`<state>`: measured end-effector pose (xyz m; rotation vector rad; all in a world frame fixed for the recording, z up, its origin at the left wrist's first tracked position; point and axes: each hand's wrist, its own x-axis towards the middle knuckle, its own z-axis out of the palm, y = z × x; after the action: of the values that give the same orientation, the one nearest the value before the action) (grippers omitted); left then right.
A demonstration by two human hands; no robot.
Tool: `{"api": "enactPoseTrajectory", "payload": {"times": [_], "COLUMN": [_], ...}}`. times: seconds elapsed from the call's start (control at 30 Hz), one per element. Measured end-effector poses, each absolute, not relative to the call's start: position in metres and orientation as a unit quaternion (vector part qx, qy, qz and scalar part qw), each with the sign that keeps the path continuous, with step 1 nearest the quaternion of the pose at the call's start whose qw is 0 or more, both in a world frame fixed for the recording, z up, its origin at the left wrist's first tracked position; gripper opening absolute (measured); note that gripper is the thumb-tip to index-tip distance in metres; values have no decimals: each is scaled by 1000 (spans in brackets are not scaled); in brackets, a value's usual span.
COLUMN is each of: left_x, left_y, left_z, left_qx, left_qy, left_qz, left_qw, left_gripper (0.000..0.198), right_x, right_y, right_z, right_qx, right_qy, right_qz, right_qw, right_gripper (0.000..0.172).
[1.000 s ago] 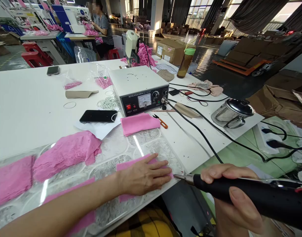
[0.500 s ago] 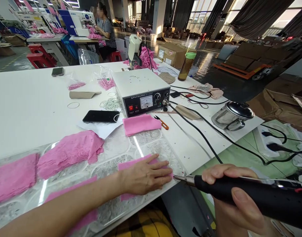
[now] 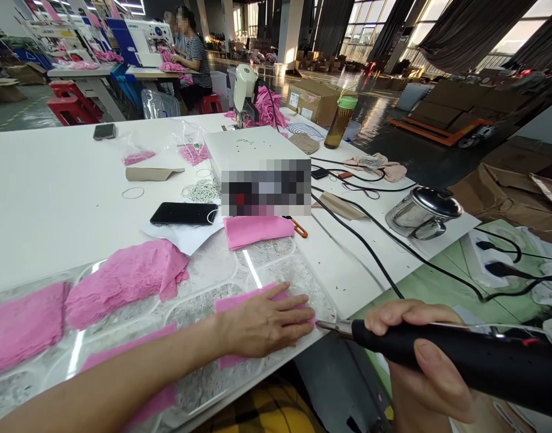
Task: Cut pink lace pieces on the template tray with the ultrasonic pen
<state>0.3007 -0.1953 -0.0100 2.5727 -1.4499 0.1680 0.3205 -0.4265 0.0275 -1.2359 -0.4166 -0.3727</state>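
Note:
My left hand (image 3: 264, 322) lies flat, fingers spread, on a piece of pink cloth (image 3: 228, 304) near the table's front edge. In my right hand (image 3: 433, 373) is a black handheld ultrasonic welder (image 3: 478, 361), held nearly level with its metal tip pointing left. That tip meets the cloth's right edge, just beyond my left fingertips; whether it presses down is hard to see. Under both lies a clear sheet over a grey patterned mat (image 3: 204, 391). More pink cloth (image 3: 154, 403) is partly hidden beneath my left forearm.
Pink cloth stacks (image 3: 127, 282) lie to the left, a folded pink piece (image 3: 258, 231) farther back. Behind are a white machine box (image 3: 253, 144), orange-handled snips (image 3: 299, 227) and a phone (image 3: 183, 213). Black cables (image 3: 370, 240) cross the right side near a metal mug (image 3: 423, 213).
My left hand and the welder's tip stay in place. My right hand and the welder's handle have shifted very slightly left.

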Motion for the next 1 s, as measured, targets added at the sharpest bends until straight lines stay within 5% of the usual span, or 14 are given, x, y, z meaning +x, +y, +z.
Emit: {"api": "enactPoseTrajectory", "payload": {"times": [0.47,0.73,0.8,0.9,1.0], "left_x": [301,301,305,309,308], "left_y": [-188,-176,-188,-206,-209], "left_z": [-4,41,54,67,70], "left_qx": [878,886,883,895,908], "left_qy": [-458,-372,-371,-354,-331], "left_qz": [18,20,12,-26,-30], "left_qw": [139,275,287,271,255], "left_gripper": [38,42,50,29,31], "right_x": [321,328,331,332,330], "right_y": [-433,-407,-394,-375,-364], "right_z": [37,48,55,66,64], "right_qx": [-560,-531,-518,-502,-504], "right_qy": [-178,-222,-246,-221,-171], "right_qz": [-211,-138,-96,-60,-27], "right_qw": [781,806,814,834,846], "right_gripper": [17,20,24,40,45]}}
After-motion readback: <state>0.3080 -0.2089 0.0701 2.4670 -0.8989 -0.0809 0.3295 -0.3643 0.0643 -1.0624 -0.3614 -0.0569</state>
